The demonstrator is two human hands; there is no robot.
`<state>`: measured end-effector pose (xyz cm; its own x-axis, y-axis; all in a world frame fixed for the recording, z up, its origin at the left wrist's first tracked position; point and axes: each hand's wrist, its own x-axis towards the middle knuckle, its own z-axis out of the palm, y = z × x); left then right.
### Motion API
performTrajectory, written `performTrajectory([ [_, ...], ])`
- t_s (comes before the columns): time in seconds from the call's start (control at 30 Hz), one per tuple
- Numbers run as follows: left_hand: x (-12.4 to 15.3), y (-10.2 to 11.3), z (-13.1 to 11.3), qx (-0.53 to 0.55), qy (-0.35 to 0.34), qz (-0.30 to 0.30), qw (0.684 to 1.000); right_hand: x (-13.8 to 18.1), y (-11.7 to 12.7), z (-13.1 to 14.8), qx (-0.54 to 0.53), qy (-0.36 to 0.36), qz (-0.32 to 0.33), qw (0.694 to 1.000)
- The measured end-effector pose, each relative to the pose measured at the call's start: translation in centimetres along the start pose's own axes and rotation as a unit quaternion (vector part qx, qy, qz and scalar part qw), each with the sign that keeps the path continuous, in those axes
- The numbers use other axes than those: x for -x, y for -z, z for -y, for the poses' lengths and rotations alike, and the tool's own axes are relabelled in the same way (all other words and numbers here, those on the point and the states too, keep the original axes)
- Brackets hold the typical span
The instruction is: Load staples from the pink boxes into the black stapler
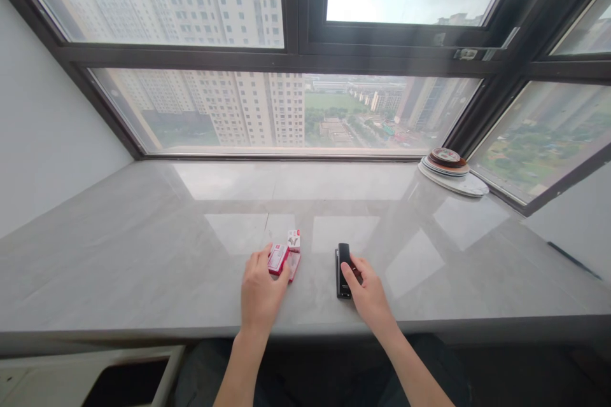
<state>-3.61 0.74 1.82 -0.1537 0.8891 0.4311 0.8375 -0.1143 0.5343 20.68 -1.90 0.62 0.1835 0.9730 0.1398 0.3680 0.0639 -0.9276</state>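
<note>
Between the thumb and fingers of my left hand [261, 286] is a small red and white box [278, 259]. Beside it on the right lies another red box [294, 265], and just behind that is a small white box [294, 240] with a dark picture and red marks. To the right, a black stapler [342, 272] rests on the grey stone sill, its length pointing away from me. My right hand [365, 286] grips the stapler from its right side, thumb on top. Some of its fingers are hidden behind the stapler.
The grey stone sill [167, 267] runs up to a dark-framed window [296, 60]. A stack of round plates or mats [449, 168] stands in the far right corner. A thin dark strip [573, 259] lies at the right. Below the sill's front edge, a white cabinet or drawer [57, 369] shows at lower left.
</note>
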Motion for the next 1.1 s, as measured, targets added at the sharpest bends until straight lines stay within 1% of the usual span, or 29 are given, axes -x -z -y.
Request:
performTrajectory([
  [0.1,-2.4,0.4,2.8,-0.017,0.007,-0.020,1.000,0.6,0.1,0.1,0.008,0.002,-0.005,1.000],
  [0.2,-5.4,0.4,4.9,-0.049,0.024,-0.008,0.998,0.6,-0.3,0.2,0.012,0.002,-0.012,1.000],
  [0.27,-6.8,0.4,5.6,-0.058,0.031,0.014,0.998,0.6,-0.4,0.1,0.016,0.001,-0.020,1.000],
  [0.33,-7.4,0.6,5.8,-0.058,0.032,0.022,0.998,0.6,-0.4,0.1,0.016,0.001,-0.023,1.000],
  [0.43,-6.5,1.2,5.5,-0.059,0.033,-0.011,0.998,0.6,-0.3,0.1,0.014,-0.001,-0.018,1.000],
  [0.5,-4.9,2.0,5.5,-0.070,0.038,-0.040,0.996,0.6,-0.2,0.1,0.015,-0.003,-0.017,1.000],
  [0.57,-3.0,2.9,5.9,-0.083,0.046,-0.056,0.994,0.5,-0.2,0.0,0.017,-0.004,-0.017,1.000],
  [0.7,-0.2,4.4,6.7,-0.108,0.070,-0.037,0.991,0.5,-0.4,-0.1,0.025,-0.001,-0.021,0.999],
  [0.77,0.4,4.6,6.1,-0.116,0.068,-0.035,0.990,0.6,-0.5,0.0,0.033,0.007,-0.029,0.999],
  [0.83,0.7,4.1,4.5,-0.110,0.051,-0.038,0.992,0.7,-0.7,0.1,0.043,0.013,-0.043,0.998],
  [0.9,0.9,3.1,2.1,-0.086,0.017,-0.019,0.996,0.8,-1.0,0.1,0.049,0.011,-0.059,0.997],
  [1.0,1.0,1.0,-1.4,-0.046,-0.040,0.041,0.997,0.9,-1.4,0.1,0.041,0.002,-0.073,0.997],
  [1.07,0.8,-0.3,-2.8,-0.046,-0.053,0.060,0.996,1.1,-1.5,0.2,0.031,-0.003,-0.075,0.997],
  [1.1,0.5,-0.7,-3.2,-0.052,-0.051,0.062,0.995,1.2,-1.4,0.3,0.029,-0.006,-0.076,0.997],
])
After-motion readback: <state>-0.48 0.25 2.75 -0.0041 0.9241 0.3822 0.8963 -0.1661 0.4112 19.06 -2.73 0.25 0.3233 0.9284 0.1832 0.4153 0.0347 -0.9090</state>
